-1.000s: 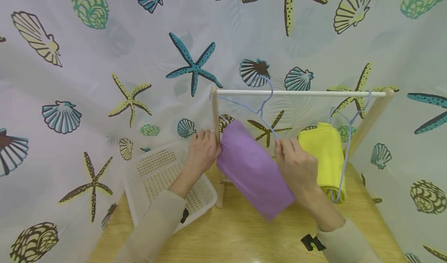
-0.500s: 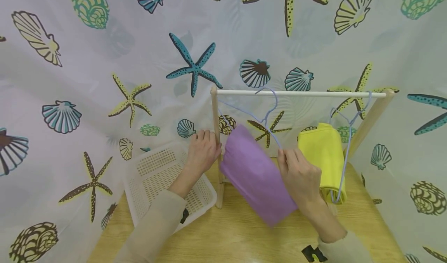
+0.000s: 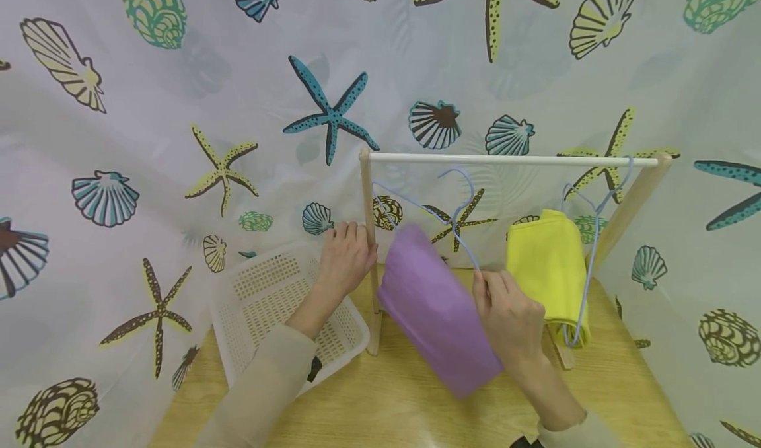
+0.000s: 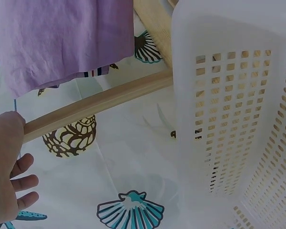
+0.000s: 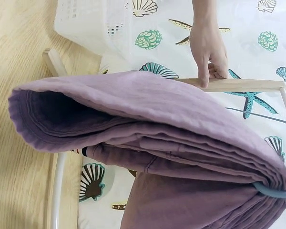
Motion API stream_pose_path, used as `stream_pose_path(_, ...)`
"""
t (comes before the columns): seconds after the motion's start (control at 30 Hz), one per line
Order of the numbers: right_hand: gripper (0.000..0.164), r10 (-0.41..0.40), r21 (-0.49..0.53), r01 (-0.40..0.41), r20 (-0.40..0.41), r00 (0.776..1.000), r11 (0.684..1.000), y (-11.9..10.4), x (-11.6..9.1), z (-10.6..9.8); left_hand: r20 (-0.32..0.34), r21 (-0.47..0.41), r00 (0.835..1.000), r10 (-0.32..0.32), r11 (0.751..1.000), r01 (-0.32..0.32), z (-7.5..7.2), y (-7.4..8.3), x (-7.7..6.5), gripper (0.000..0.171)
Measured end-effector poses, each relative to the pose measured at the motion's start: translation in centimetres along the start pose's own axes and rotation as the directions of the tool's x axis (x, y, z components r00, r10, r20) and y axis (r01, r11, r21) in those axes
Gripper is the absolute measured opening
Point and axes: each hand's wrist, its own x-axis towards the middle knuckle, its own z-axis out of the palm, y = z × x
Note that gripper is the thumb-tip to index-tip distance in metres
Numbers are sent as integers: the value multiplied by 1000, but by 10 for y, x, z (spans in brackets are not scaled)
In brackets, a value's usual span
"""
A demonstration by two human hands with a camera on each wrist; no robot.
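My right hand (image 3: 512, 316) grips one arm of a blue wire hanger (image 3: 465, 240), with a purple folded garment (image 3: 436, 309) draped over it. The hanger's hook shows below the white rail (image 3: 511, 160) of a small clothes rack in the head view, apart from it. My left hand (image 3: 349, 258) grips the rack's left wooden post (image 4: 100, 101), thumb and fingers on either side of the wood. In the right wrist view the purple garment fills the middle, its layers folded over the wire. Most of the right hand is hidden there.
A yellow folded garment (image 3: 543, 263) hangs on another blue hanger (image 3: 596, 236) at the rail's right end. A white perforated basket (image 3: 267, 283) stands left of the rack on the wooden table (image 3: 410, 415). A shell-patterned curtain (image 3: 261, 91) surrounds the back and sides.
The right hand has come lower and toward me with the hanger and purple garment. The hook has moved from over the rail to below it. The left hand has stayed on the post.
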Motion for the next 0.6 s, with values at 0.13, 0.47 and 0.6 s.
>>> stream_pose_path(0.13, 34, 17, 26, -17, -3, 1000, 1000, -2, -4, -1, 40, -72, 997, -59, 996, 62, -7, -1, -3, 38)
stream_pose_path(0.47, 27, 92, 125, -92, 3, 996, 988, -6, -7, -5, 208, -326, 946, -248, 894, 306, -29, 7, -32, 38)
stream_pose_path(0.6, 24, 115, 148, -115, 13, 993, 982, -9, -8, -7, 292, -448, 910, -296, 798, 403, -35, 17, -49, 47)
